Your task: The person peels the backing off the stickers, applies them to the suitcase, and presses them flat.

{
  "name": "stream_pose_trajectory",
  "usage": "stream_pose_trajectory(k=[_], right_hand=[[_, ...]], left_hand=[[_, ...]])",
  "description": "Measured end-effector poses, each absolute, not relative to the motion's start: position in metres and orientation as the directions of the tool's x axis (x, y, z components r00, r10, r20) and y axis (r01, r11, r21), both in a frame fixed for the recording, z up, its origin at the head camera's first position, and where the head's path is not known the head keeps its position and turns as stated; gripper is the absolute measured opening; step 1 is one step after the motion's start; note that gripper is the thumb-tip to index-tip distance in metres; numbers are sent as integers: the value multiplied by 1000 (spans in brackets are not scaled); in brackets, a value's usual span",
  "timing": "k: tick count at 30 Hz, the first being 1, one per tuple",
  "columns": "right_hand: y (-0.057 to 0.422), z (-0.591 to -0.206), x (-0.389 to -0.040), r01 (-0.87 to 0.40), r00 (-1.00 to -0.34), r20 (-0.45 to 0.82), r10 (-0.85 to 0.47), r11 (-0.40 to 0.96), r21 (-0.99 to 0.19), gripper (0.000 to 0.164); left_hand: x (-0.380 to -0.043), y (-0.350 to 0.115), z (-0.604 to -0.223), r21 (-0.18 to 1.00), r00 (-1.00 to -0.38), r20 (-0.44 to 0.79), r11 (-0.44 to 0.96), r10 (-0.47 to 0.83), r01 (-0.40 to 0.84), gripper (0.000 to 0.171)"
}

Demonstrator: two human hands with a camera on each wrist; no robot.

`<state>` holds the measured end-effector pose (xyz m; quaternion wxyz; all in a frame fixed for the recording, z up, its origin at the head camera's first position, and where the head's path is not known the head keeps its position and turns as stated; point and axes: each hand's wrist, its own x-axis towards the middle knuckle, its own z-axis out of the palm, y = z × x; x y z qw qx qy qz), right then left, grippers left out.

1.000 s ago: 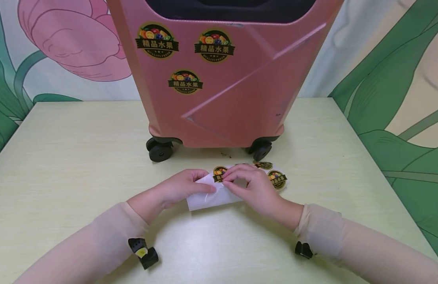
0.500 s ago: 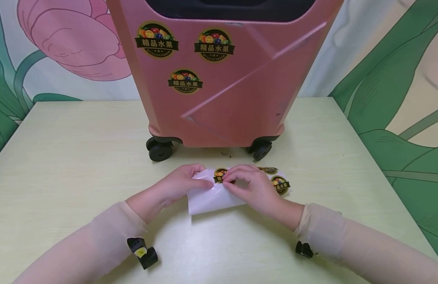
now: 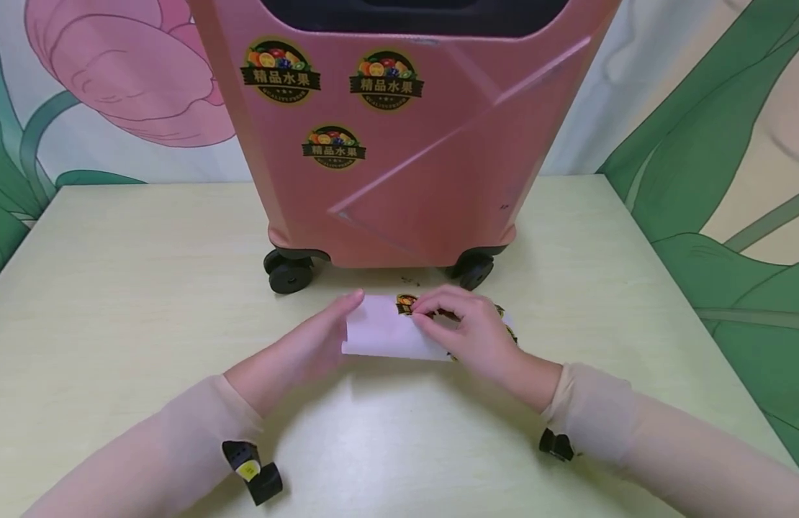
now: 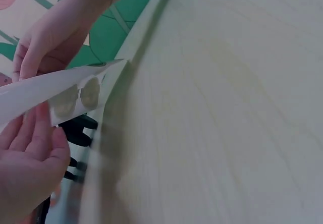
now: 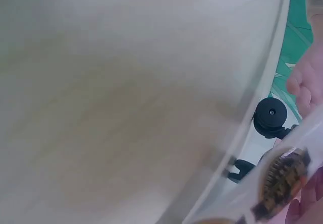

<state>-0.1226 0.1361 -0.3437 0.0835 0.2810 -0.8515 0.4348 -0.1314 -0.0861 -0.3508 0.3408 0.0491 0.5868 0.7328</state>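
A white sticker sheet (image 3: 380,327) with round fruit stickers is held tilted over the table, its blank part facing up on the left. My left hand (image 3: 315,338) holds its left edge, thumb at the upper corner. In the left wrist view, that hand's fingers (image 4: 35,138) lie against the sheet's underside. My right hand (image 3: 471,327) pinches a round black-and-gold sticker (image 3: 404,303) at the sheet's upper edge and partly covers it. More stickers (image 3: 508,331) show beyond the right hand. The right wrist view catches one printed sticker (image 5: 285,181) close up.
Behind the hands stands a pink suitcase (image 3: 425,201) on black wheels (image 3: 289,273). Three matching stickers (image 3: 335,147) are on its upper left front. The pale wooden table (image 3: 147,288) runs under everything, before a wall painted with flowers and leaves (image 3: 730,216).
The sheet's blank near edge has lifted and turned toward level. My left thumb has slid from the sheet's face to its left edge. My right hand keeps pinching the sticker.
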Motion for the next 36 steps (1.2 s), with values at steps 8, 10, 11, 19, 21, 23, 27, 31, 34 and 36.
stream_pose_trajectory(k=[8, 10, 11, 19, 21, 23, 27, 31, 34, 36], right_hand=[[135, -345, -124, -628, -772, 384, -506, 518, -580, 8], [135, -345, -124, -634, -767, 383, -514, 518, -574, 8], [135, -345, -124, -633, -768, 381, -515, 519, -574, 8], [137, -344, -123, -566, -817, 322, -478, 557, -607, 6], [138, -345, -123, -558, -822, 314, -476, 556, -617, 6], [138, -345, -123, -559, -821, 319, -474, 551, -620, 6], [138, -344, -123, -563, -820, 348, -454, 536, -628, 4], [138, -345, -124, -558, -826, 381, -415, 509, -656, 3], [138, -345, -125, -548, -833, 395, -387, 478, -687, 3], [138, -345, -125, -538, -839, 399, -369, 465, -703, 4]], left_hand=[[-126, -83, -363, 937, -826, -328, 49, 458, -345, 38], [-126, -84, -364, 942, -832, -327, 85, 448, -324, 37], [-126, -85, -364, 945, -833, -324, 111, 449, -308, 36], [-127, -88, -363, 950, -810, -313, 174, 496, -261, 32], [-127, -89, -364, 948, -806, -318, 173, 500, -267, 33], [-127, -90, -364, 947, -806, -320, 182, 498, -263, 34], [-127, -91, -364, 949, -812, -315, 193, 491, -251, 34], [-126, -92, -364, 950, -813, -312, 180, 492, -255, 33], [-126, -92, -364, 950, -811, -313, 162, 494, -267, 33], [-126, -93, -365, 949, -812, -316, 152, 491, -277, 34]])
